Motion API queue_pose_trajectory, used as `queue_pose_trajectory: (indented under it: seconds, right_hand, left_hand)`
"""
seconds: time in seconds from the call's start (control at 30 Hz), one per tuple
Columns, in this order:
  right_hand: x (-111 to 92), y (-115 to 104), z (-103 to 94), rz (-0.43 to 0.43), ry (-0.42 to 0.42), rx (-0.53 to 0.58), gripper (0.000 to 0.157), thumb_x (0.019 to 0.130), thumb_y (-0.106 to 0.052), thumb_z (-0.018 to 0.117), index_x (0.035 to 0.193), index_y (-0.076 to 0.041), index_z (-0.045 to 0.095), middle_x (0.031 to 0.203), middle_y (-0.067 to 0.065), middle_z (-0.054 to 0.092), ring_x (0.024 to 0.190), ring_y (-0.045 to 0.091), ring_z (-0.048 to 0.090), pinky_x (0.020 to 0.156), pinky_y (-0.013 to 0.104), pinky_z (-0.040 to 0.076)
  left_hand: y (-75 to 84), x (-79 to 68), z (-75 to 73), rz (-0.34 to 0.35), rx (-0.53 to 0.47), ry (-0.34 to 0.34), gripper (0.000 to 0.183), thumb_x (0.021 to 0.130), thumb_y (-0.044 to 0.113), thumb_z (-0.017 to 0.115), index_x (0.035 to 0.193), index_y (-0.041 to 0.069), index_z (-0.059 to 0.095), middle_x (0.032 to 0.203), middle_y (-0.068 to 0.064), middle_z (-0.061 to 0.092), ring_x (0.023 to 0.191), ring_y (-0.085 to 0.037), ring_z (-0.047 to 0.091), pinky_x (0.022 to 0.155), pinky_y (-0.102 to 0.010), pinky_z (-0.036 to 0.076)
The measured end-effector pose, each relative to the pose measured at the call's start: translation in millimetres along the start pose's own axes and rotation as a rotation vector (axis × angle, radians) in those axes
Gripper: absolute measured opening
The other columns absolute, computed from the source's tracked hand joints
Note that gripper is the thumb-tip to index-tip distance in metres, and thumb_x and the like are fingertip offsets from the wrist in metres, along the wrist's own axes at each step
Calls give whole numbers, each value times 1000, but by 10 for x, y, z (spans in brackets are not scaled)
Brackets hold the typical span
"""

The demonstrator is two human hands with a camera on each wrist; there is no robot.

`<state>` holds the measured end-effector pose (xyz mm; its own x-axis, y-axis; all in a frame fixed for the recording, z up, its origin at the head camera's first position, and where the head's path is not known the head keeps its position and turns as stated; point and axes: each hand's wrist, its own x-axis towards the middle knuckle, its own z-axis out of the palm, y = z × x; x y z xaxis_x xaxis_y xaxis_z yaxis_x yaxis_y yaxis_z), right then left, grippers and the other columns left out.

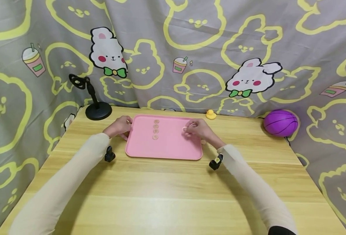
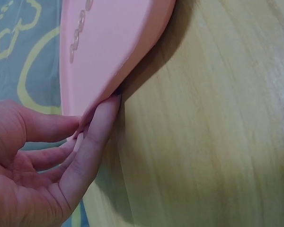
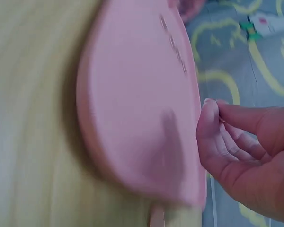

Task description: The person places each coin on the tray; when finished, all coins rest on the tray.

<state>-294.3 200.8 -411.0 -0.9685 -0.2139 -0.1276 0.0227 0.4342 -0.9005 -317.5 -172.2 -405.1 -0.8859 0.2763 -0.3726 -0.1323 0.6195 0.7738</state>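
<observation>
Since your left fingers [image 2: 91,142] pinch the rim of the pink tray [image 1: 175,147], and your right fingers [image 3: 208,125] press together over its other end (on what, I cannot tell), an accidental tug could slide the coins [image 1: 156,131] between them.

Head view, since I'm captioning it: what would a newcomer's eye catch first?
Probably the pink tray near the picture's middle, four small discs lined up left of its center. Then the purple ball at the far right corner of the table, and the patterned curtain behind.

Tray [image 1: 175,147] — coins [image 1: 156,131] atop, ball [image 1: 280,123] right
</observation>
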Motion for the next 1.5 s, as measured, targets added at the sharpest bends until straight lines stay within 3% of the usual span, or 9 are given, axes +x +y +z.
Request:
queue_pose_trajectory:
  seconds: [0.13, 0.3, 0.53, 0.9, 1.27, 1.5]
  right_hand:
    - [1, -115, 276, -28, -54, 2, 18, 94, 3, 72, 109, 12, 70, 97, 24, 77, 74, 18, 76, 78, 33, 64]
    - [-12, -229, 590, 50, -167, 122, 16, 96, 5, 68, 110, 12, 68, 96, 26, 76, 76, 26, 78, 80, 37, 65]
    - [11, -273, 894, 91, -284, 126, 13, 99, 0, 68, 106, 10, 67, 90, 22, 77, 67, 19, 75, 72, 35, 66]
    - [104, -272, 984, 180, -300, 128, 11, 99, 1, 67, 102, 11, 70, 98, 23, 78, 62, 14, 72, 68, 31, 65]
    - [58, -306, 1058, 139, -217, 4, 17, 96, -3, 74, 80, 2, 69, 71, 10, 72, 55, 13, 67, 61, 28, 63]
    - [69, -426, 930, 153, -360, 62, 12, 102, -5, 66, 99, 6, 68, 87, 19, 75, 63, 19, 71, 67, 35, 65]
  left_hand:
    - [14, 15, 7, 0, -6, -20, 44, 100, -1, 49, 142, -13, 39, 107, -23, 60, 85, -26, 68, 65, -39, 66]
    - [4, 19, 10, 3, -25, -30, 45, 100, -1, 48, 143, -13, 38, 107, -23, 60, 89, -27, 67, 67, -40, 66]
    - [12, 15, 12, 5, -14, -23, 46, 100, -1, 49, 142, -13, 38, 110, -23, 59, 84, -25, 68, 67, -40, 66]
    - [-11, 14, -36, 21, -39, -45, 48, 98, -2, 48, 143, -14, 35, 109, -22, 56, 86, -24, 65, 66, -38, 66]
    - [61, 35, 11, 10, -6, -55, 44, 98, -4, 46, 140, -13, 35, 100, -19, 56, 80, -24, 66, 66, -39, 65]
    - [44, 46, 23, 0, 52, -31, 42, 98, -3, 43, 139, -13, 38, 100, -19, 55, 80, -24, 67, 64, -37, 65]
